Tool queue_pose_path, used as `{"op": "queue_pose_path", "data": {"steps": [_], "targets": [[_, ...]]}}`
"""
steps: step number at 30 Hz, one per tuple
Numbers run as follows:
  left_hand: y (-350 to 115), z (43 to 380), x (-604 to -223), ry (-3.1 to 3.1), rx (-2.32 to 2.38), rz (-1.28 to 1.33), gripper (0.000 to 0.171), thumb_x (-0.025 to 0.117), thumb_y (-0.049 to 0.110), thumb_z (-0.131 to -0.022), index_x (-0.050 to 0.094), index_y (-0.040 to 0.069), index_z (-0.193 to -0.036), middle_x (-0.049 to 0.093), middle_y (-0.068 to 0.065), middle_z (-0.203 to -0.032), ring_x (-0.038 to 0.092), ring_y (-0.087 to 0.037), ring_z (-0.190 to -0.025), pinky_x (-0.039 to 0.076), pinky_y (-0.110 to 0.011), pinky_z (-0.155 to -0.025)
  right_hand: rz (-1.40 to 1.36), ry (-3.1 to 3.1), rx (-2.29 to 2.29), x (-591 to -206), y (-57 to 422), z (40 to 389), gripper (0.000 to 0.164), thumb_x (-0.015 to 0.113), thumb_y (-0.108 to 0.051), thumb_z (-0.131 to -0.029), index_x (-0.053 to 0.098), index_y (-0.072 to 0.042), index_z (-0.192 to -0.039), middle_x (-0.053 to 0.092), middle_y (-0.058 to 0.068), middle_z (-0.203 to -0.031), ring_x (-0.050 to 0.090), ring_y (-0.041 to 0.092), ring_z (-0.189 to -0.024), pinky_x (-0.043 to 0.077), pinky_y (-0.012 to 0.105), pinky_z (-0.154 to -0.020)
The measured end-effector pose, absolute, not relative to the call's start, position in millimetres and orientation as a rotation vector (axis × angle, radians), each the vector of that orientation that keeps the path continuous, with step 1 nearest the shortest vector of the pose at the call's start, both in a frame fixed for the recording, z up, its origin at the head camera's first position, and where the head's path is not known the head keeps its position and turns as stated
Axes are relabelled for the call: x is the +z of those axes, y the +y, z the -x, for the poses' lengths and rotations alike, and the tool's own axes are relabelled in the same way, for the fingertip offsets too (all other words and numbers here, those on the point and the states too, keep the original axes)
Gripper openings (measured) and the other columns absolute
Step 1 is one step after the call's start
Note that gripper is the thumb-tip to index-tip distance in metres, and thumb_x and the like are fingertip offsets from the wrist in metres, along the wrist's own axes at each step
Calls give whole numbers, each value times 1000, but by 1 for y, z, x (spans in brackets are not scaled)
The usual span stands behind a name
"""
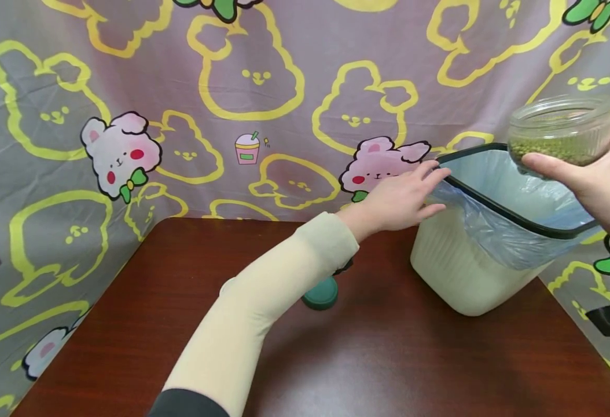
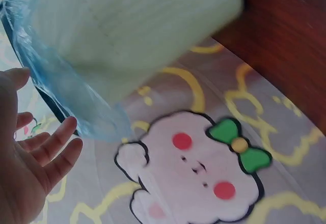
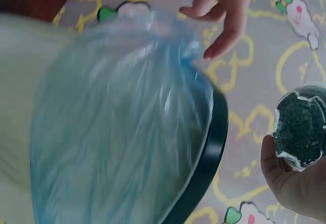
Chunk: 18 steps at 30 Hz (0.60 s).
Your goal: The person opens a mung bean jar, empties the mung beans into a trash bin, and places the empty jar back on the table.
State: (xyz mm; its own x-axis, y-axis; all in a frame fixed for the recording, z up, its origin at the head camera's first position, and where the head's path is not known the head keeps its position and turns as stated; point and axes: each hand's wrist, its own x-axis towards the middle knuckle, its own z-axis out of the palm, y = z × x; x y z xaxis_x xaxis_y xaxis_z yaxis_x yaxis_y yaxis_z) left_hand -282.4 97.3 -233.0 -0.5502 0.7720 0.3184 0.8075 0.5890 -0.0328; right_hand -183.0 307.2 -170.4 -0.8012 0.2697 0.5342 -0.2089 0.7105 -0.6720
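My right hand [image 1: 609, 182] grips a clear lidless glass jar [image 1: 560, 130] partly filled with small green beans, held above the bin's opening at the right. In the right wrist view the jar's ribbed base [image 3: 300, 127] faces the camera, dark with beans. A pale bin [image 1: 461, 260] stands on the table, lined with a translucent blue bag [image 1: 508, 234] folded over its black rim [image 1: 498, 208]. My left hand [image 1: 401, 200] reaches to the bin's left corner, fingers extended, fingertips close to the rim. In the left wrist view its fingers [image 2: 63, 160] are spread beside the bag's edge.
A green round lid [image 1: 320, 294] lies on the brown table [image 1: 388, 359], partly behind my left sleeve [image 1: 263, 295]. Something small and dark shows beside the sleeve cuff. A curtain with yellow cartoon outlines [image 1: 253, 63] hangs behind and along both sides.
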Motion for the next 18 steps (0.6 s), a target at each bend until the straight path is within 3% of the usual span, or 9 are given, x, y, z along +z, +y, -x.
{"op": "queue_pose_path", "data": {"steps": [5,12,18], "targets": [[120,279,-231,-2534,-208,1357,59,41,50,-90,23,26,-141,21,2,-143,44,-3,-111,43,-20,-73,-10,-2261,1017,-168,322,195,75,68,-15,-77,25,-23,-137,35,-12,-121,33,4,-112,21,21,-96],[142,280,-237,-2593,-83,1333,57,28,57,-90,19,35,-141,18,5,-145,30,-5,-124,38,-25,-89,-117,-2214,976,-178,382,240,85,70,-9,-74,19,-32,-138,27,-6,-136,25,7,-121,19,18,-97],[151,276,-239,-2635,-86,1253,58,23,64,-87,21,37,-138,22,9,-140,29,-7,-121,36,-23,-88,-163,-2177,965,-169,393,248,79,68,-6,-74,27,-25,-138,33,-2,-135,29,6,-119,19,16,-96]]}}
